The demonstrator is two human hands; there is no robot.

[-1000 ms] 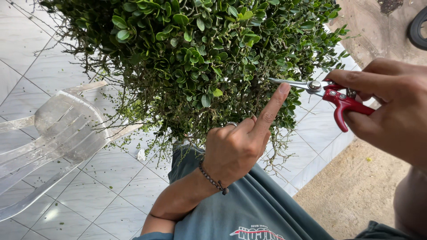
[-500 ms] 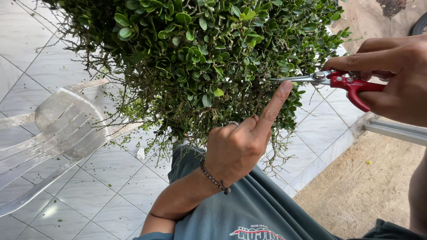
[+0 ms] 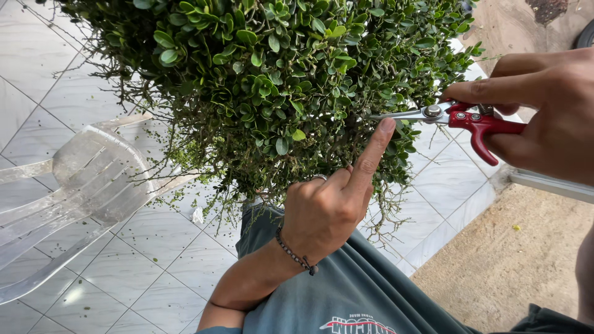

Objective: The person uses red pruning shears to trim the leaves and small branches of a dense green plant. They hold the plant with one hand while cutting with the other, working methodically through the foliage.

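Observation:
A dense green bush (image 3: pixel 266 74) with small round leaves fills the upper part of the view. My right hand (image 3: pixel 544 124) grips red-handled pruning shears (image 3: pixel 470 120), whose metal blades point left into the foliage's lower right edge. My left hand (image 3: pixel 325 210), wearing a beaded bracelet, is curled with only the index finger stretched upward. The fingertip touches the leaves just below the blade tips. It holds nothing. Thin bare twigs hang beneath the bush.
A white plastic chair (image 3: pixel 80 185) lies tipped on the pale tiled floor (image 3: pixel 154 247) at left, with small fallen leaves around it. Bare sandy ground (image 3: pixel 513 247) lies at right beyond the tile edge. A dark tyre (image 3: pixel 585 34) shows at the top right corner.
My right hand has lifted the shears slightly and brought them level against the bush. My left hand has stayed pointing at nearly the same spot.

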